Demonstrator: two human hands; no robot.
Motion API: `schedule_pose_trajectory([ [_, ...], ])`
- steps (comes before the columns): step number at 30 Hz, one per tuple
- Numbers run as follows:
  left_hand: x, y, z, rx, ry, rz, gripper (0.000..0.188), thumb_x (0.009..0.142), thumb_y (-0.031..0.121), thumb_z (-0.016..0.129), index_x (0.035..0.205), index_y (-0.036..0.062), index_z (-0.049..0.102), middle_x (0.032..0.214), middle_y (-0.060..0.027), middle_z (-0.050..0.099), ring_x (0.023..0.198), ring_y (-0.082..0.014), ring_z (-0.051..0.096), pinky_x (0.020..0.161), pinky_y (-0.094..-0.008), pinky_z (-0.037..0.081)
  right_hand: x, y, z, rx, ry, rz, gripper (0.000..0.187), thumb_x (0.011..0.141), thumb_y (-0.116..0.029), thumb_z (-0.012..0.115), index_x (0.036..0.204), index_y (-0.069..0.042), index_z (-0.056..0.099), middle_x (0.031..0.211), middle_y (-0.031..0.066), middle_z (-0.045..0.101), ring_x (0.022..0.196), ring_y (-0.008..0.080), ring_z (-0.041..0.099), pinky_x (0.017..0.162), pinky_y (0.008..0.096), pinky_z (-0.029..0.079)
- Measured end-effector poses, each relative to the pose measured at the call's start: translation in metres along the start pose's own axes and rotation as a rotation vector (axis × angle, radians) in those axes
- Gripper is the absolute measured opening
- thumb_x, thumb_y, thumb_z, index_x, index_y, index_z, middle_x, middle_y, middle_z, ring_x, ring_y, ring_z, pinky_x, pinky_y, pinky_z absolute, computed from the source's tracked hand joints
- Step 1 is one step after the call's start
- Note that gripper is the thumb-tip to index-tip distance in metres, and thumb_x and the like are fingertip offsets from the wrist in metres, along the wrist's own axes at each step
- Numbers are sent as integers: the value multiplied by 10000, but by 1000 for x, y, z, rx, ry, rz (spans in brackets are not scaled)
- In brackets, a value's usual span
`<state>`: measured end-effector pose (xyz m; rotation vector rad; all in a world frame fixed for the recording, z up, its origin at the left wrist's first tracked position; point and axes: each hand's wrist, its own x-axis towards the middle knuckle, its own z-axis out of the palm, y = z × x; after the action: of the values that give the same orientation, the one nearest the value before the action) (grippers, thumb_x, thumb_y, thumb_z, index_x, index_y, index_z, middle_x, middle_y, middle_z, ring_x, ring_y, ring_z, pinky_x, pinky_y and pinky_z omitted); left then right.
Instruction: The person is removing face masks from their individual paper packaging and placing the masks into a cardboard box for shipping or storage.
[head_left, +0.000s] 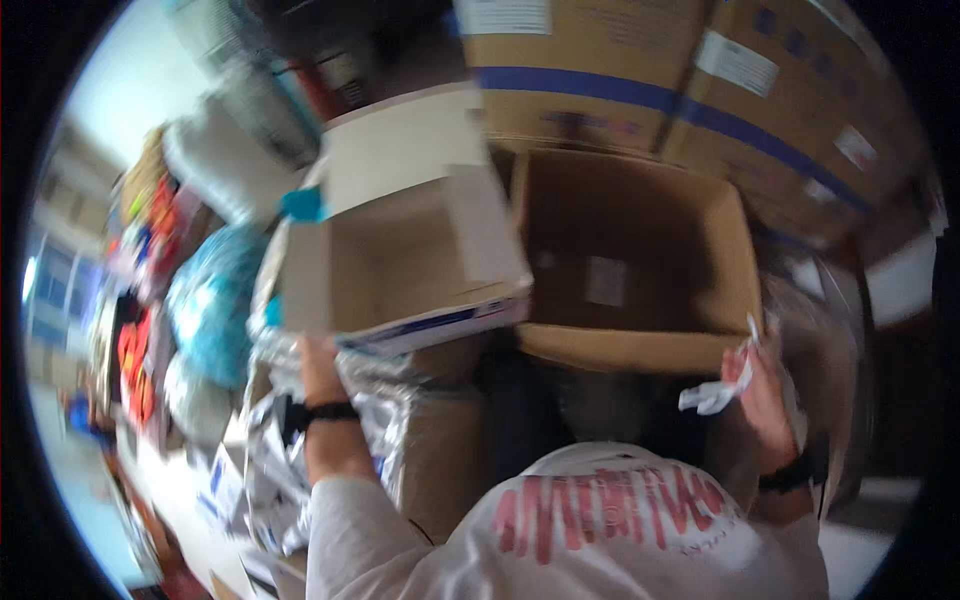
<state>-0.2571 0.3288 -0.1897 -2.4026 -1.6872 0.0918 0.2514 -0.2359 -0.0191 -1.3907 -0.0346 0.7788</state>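
Note:
A small white cardboard box (455, 322) with a blue stripe lies open and bare inside, its flaps spread. My left hand (319, 366) is closed on its near left corner; the fingertips are blurred. To its right is a larger brown carton (640, 345), open at the top, with a small pale rectangle (606, 281) visible inside. Beside the carton's near right corner, my right hand (762, 398) is closed on a crumpled white strip (712, 397). Part of the strip sticks up above the fingers.
Big brown cartons (575, 75) with a blue band stand behind the open carton. At the left are blue plastic bags (222, 295), a white sack (215, 150) and orange items (135, 360). Clear plastic with white-and-blue packets (275, 460) lies by my left forearm.

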Motion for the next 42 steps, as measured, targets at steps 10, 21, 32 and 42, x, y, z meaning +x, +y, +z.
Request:
schedule_pose_trajectory([
  [10,-51,80,-41,-2108,268,-591,245,863,247,440,1001,51,491,912,-25,502,773,-146,444,679,-274,368,-83,-158,-134,-279,826,-935,281,904,-288,413,956,-28,508,957,98,570,860,176,563,788,285,440],
  [21,-170,149,-106,-1806,158,-569,386,851,264,428,1164,39,437,1154,-90,465,993,-185,460,790,-262,368,-54,11,-298,-1356,571,112,373,860,-315,438,871,36,564,753,91,592,716,229,539,663,359,409],
  [32,-255,224,-144,-1675,-107,-306,196,865,256,493,973,101,543,854,12,551,684,-63,489,600,-194,377,19,30,-149,-734,119,-274,250,859,-188,505,948,42,545,801,23,570,735,79,495,663,218,407],
  [42,-295,239,-157,-1554,-511,-47,254,888,245,464,955,15,549,830,-28,572,723,-87,514,636,-214,412,9,46,14,-806,-529,-343,259,868,-233,492,943,7,555,827,64,602,785,110,546,702,262,440],
])
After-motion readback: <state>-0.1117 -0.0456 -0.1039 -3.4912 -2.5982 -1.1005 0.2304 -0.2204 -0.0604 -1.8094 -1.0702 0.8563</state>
